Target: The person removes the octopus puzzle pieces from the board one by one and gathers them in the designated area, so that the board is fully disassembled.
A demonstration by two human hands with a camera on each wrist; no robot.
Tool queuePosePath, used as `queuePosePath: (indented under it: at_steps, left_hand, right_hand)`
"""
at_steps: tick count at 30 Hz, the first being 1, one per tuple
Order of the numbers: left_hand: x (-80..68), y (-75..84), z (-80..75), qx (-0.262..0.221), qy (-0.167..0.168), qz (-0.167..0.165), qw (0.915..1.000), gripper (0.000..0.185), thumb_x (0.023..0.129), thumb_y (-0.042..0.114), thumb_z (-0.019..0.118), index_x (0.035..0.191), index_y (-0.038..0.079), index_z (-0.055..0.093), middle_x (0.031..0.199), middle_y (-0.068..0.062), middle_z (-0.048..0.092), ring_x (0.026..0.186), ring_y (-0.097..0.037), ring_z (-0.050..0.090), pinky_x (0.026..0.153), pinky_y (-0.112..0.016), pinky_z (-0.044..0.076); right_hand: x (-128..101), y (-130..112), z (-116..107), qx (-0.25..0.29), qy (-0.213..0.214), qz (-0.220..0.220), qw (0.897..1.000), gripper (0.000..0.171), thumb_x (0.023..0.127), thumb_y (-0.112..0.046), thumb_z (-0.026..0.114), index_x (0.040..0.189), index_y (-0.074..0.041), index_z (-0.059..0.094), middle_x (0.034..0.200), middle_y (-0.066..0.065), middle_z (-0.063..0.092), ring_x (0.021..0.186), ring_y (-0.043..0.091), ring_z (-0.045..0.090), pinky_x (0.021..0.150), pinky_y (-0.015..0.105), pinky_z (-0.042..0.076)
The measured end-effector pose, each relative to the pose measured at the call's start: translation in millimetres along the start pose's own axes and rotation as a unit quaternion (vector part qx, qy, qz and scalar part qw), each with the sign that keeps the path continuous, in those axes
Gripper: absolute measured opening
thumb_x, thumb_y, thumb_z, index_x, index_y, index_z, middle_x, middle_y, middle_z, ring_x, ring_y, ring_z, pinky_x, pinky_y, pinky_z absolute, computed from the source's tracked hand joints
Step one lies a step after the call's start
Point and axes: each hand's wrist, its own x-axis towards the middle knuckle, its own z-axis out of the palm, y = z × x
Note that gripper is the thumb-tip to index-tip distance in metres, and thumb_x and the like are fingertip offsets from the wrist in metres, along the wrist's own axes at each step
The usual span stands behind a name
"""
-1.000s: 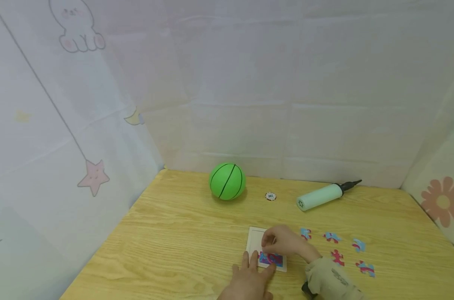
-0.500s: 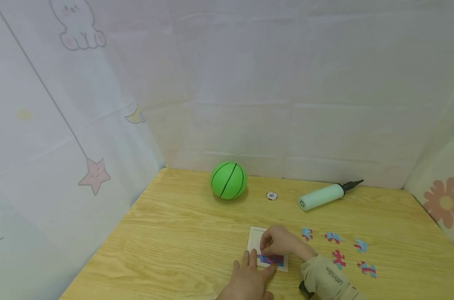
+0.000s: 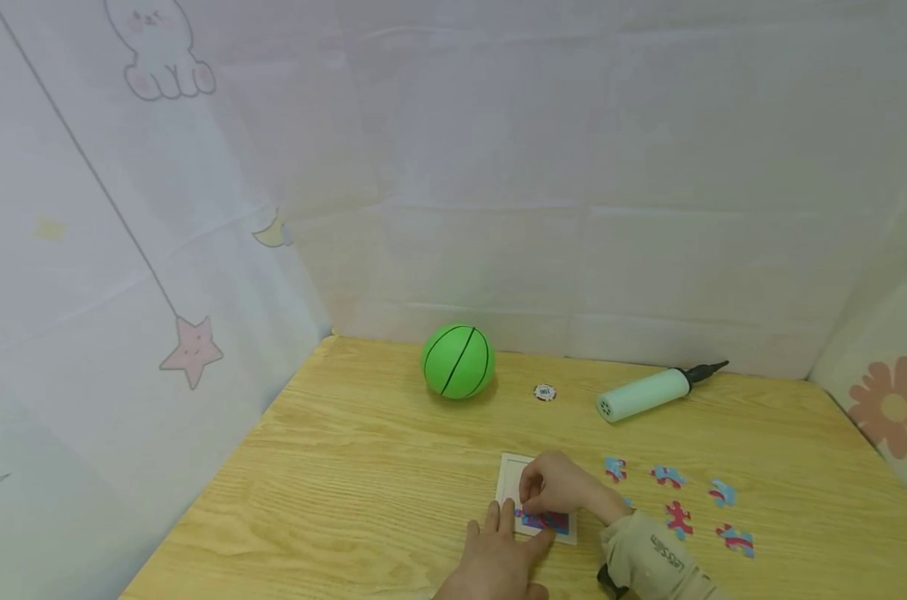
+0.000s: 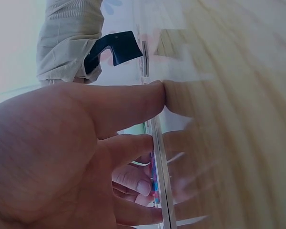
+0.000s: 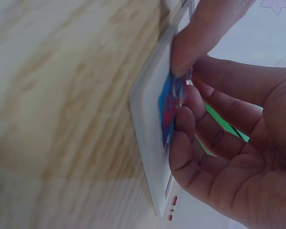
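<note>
A white puzzle tray (image 3: 510, 473) lies on the table, with blue, red and purple jigsaw pieces (image 3: 547, 523) fitted in its near part. My left hand (image 3: 493, 565) rests with fingers spread along the tray's near left side; its thumb (image 4: 128, 106) lies at the tray's edge in the left wrist view. My right hand (image 3: 561, 483) is over the tray, fingers curled, pinching a small puzzle piece (image 5: 189, 74) between thumb and fingertips, right at the fitted pieces. Most of that piece is hidden by the fingers.
Several loose puzzle pieces (image 3: 679, 518) lie to the right of the tray. Behind are a green ball (image 3: 458, 362), a poker chip (image 3: 545, 392) and a pale green hand pump (image 3: 644, 395). Printed cloth (image 3: 461, 167) hangs around the wooden table (image 3: 333, 467).
My right fingertips have come down a little onto the fitted pieces. The left hand stays in place. The head view has shifted slightly, and a bit of another loose piece now shows beside the right sleeve.
</note>
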Motion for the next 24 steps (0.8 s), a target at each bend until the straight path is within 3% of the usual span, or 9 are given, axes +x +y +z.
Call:
queuePosePath:
  at_steps: [15,24]
  left_hand:
    - [2.7,-1.4,1.0,0.011,-0.003,0.002,0.9999,0.064,0.078,0.056,0.067,0.138,0.046,0.046,0.149,-0.016,0.037,0.135,-0.042,0.033,0.098,-0.063,0.036]
    - [2.6,-1.4,0.2,0.014,-0.005,-0.002,0.9999,0.065,0.077,0.058,0.067,0.138,0.047,0.046,0.148,-0.018,0.037,0.135,-0.043,0.033,0.099,-0.063,0.036]
  right_hand:
    - [-4,-4,-3,0.015,-0.008,0.011,1.000,0.016,0.079,-0.001,0.074,0.075,-0.010,0.062,0.067,-0.010,0.058,0.058,0.003,0.050,0.056,0.021,0.044]
    - [-10,-6,-12,0.016,0.006,0.003,1.000,0.006,0.083,-0.006,0.072,0.082,-0.010,0.067,0.077,-0.008,0.062,0.069,0.004,0.058,0.064,0.023,0.050]
